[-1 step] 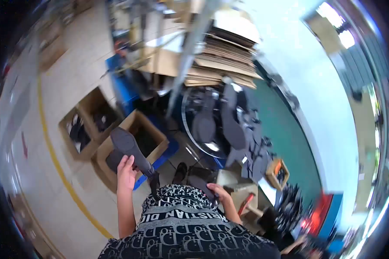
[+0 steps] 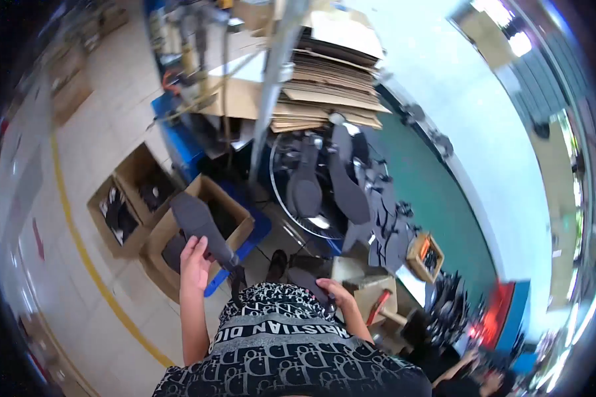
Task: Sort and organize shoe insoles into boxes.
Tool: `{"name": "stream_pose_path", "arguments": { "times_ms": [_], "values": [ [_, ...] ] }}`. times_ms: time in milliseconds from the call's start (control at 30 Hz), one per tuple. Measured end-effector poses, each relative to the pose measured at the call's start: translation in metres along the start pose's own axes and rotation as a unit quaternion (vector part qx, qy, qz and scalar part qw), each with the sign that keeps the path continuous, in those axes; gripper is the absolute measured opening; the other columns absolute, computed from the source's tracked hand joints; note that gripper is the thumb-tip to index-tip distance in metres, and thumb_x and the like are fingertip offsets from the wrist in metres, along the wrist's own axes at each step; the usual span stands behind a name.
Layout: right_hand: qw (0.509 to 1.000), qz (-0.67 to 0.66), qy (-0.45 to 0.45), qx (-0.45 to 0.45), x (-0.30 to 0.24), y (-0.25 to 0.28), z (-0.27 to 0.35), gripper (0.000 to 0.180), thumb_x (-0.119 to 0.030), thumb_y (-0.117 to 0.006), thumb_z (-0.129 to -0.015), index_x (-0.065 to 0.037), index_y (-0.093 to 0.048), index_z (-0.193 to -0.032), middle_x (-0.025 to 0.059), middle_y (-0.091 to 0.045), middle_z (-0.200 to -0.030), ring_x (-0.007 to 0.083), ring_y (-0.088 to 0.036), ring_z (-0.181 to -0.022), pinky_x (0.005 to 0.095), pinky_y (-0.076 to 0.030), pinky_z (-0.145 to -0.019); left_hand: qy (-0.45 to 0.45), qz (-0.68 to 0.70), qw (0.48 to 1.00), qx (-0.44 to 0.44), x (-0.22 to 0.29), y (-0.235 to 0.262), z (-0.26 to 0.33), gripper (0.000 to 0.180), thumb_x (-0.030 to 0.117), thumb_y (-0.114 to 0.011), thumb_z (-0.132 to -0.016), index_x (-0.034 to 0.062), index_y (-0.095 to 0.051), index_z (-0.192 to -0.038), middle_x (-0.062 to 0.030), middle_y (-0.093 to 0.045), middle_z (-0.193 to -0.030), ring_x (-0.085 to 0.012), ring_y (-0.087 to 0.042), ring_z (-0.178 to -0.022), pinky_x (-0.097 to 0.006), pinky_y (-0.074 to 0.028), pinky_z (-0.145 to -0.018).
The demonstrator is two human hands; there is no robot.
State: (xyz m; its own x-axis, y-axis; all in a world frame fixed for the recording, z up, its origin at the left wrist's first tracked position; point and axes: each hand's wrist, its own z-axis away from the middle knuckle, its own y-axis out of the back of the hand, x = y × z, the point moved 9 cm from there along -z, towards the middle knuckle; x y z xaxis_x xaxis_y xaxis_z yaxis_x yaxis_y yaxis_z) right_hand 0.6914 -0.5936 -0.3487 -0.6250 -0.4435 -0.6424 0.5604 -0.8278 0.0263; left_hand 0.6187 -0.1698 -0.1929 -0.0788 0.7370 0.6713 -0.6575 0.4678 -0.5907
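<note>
My left hand (image 2: 194,263) grips a dark grey shoe-sole-shaped piece (image 2: 202,225) and holds it over an open cardboard box (image 2: 242,225) that has more dark pieces inside. My right hand (image 2: 334,291) rests on another dark sole-shaped piece (image 2: 309,280) close to my body, fingers curled on it. Beyond, several grey sole pieces (image 2: 347,192) stand on a round rack in front of me.
Two more open cardboard boxes (image 2: 129,198) with dark parts stand to the left on the tiled floor beside a yellow line (image 2: 93,271). A stack of flat cardboard (image 2: 331,92) lies above. A small wooden box (image 2: 424,257) and a hammer (image 2: 377,308) sit to the right.
</note>
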Motion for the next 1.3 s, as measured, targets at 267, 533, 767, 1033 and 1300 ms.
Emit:
{"name": "stream_pose_path", "arguments": {
  "times_ms": [267,533,767,1033,1300],
  "values": [
    [0.952,-0.303,0.038,-0.017,0.017,-0.003,0.043,0.031,-0.021,-0.047,-0.096,0.005,-0.063,-0.101,0.0108,-0.069,-0.093,0.0134,-0.063,-0.073,0.0241,-0.051,-0.070,0.079,-0.195,0.919,-0.334,-0.034,-0.292,-0.023,0.026,0.026,-0.068,-0.086,0.0128,-0.062,-0.107,0.0050,-0.062,-0.097,-0.0052,-0.057,-0.085,-0.022,-0.043,-0.068],
    [0.928,-0.349,0.129,0.022,0.018,0.006,0.072,0.030,-0.021,-0.048,-0.097,0.006,-0.060,-0.101,0.0155,-0.069,-0.093,0.0167,-0.064,-0.070,0.0252,-0.053,-0.066,-0.280,-0.564,0.659,-0.410,-0.094,-0.459,-0.036,0.046,0.040,-0.058,-0.091,-0.0052,-0.067,-0.091,-0.0205,-0.068,-0.086,-0.0346,-0.066,-0.082,-0.039,-0.052,-0.073],
    [0.918,-0.340,0.168,0.114,0.008,0.040,0.097,0.027,-0.023,-0.046,-0.100,0.000,-0.055,-0.111,0.0148,-0.069,-0.095,0.0167,-0.065,-0.068,0.0279,-0.054,-0.060,-0.238,-0.667,0.658,-0.258,-0.143,-0.358,-0.116,0.063,0.044,-0.073,-0.077,-0.0099,-0.056,-0.105,-0.0198,-0.066,-0.091,-0.0312,-0.064,-0.079,-0.040,-0.050,-0.069],
    [0.898,-0.351,0.263,0.045,-0.053,0.070,0.112,0.028,-0.024,-0.055,-0.096,-0.002,-0.053,-0.114,0.0116,-0.066,-0.102,0.0200,-0.066,-0.074,0.0321,-0.056,-0.061,-0.034,-0.382,0.892,-0.238,-0.147,-0.317,-0.131,0.078,0.023,-0.080,-0.074,-0.0021,-0.032,-0.131,-0.0138,-0.061,-0.104,-0.0195,-0.060,-0.086,-0.034,-0.045,-0.069],
    [0.860,-0.278,0.414,0.110,-0.140,0.117,0.138,0.025,-0.021,-0.057,-0.095,-0.004,-0.052,-0.111,0.0043,-0.062,-0.099,0.0122,-0.061,-0.083,0.0265,-0.051,-0.071,-0.092,-0.497,0.731,-0.458,-0.056,-0.392,-0.077,0.031,0.012,-0.076,-0.074,-0.0037,-0.069,-0.099,-0.0075,-0.069,-0.088,-0.0143,-0.062,-0.080,-0.027,-0.048,-0.073]
  ]
}}
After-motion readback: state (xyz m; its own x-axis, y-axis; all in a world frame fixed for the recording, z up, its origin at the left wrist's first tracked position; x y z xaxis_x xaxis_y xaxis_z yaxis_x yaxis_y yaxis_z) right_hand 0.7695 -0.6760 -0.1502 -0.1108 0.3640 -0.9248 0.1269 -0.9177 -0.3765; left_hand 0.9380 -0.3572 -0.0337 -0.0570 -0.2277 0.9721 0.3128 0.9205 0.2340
